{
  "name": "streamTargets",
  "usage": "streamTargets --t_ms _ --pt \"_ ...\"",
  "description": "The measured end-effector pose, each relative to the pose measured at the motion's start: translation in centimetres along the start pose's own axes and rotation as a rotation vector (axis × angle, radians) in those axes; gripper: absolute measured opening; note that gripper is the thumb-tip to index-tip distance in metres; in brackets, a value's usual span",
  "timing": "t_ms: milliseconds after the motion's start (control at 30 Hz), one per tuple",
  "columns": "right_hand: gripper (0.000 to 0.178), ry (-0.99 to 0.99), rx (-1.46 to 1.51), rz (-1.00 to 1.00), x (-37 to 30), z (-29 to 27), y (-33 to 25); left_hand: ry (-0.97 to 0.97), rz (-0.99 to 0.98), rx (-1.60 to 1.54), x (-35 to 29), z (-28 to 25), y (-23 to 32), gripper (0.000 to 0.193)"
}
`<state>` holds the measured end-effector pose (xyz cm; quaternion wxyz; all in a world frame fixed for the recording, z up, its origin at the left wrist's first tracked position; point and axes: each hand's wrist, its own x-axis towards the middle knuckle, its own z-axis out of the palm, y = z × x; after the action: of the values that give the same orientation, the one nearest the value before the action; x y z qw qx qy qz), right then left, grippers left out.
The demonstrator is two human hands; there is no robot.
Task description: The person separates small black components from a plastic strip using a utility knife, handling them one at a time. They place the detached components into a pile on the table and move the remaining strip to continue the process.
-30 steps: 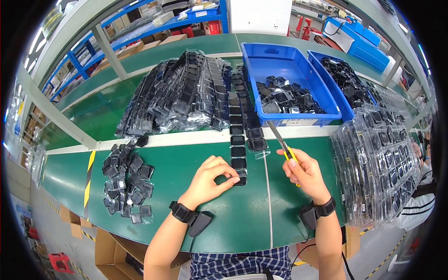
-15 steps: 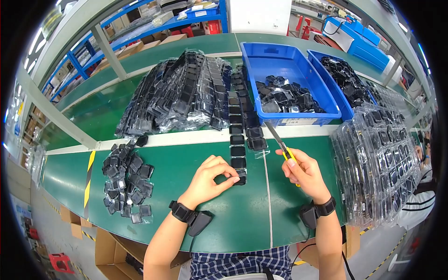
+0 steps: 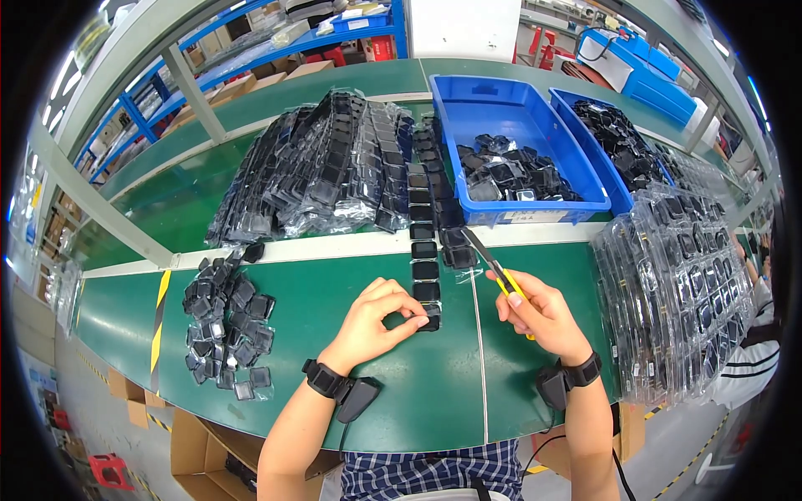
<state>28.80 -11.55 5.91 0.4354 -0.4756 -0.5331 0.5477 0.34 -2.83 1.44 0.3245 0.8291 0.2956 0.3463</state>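
A long strip of small black square parts in clear film (image 3: 425, 250) runs from the back of the green table toward me. Its near end is pinched between the thumb and fingers of my left hand (image 3: 380, 324). My right hand (image 3: 543, 317) is closed round a yellow utility knife (image 3: 511, 286), whose blade is out and points up and to the left. The blade tip is near the end of a second strip of black parts (image 3: 458, 249), to the right of the first; whether they touch I cannot tell.
Loose wrapped black squares (image 3: 225, 326) lie in a heap at the left. Behind stands a large pile of strips (image 3: 322, 167). A blue bin (image 3: 535, 212) holds more squares, with another blue bin (image 3: 616, 197) beside it. Clear plastic trays (image 3: 668, 309) are stacked at the right.
My right hand has shifted slightly left with the knife, and the blade has swung left toward the second strip. My left hand stays on the first strip's end.
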Motion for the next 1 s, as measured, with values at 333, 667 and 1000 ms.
streamTargets --t_ms 333,667,1000 --pt "0.050 0.087 -0.512 -0.301 1.0 0.0 1.7 0.011 0.085 0.031 -0.1 -0.3 0.0 0.015" --pt "0.043 0.063 -0.863 -0.372 1.6 2.0 2.0 -0.048 0.115 0.041 0.4 -1.3 0.6 0.018" --pt "0.034 -0.029 -0.689 -0.230 2.3 0.9 1.0 0.027 0.068 0.064 1.8 -0.6 -1.6 0.017"
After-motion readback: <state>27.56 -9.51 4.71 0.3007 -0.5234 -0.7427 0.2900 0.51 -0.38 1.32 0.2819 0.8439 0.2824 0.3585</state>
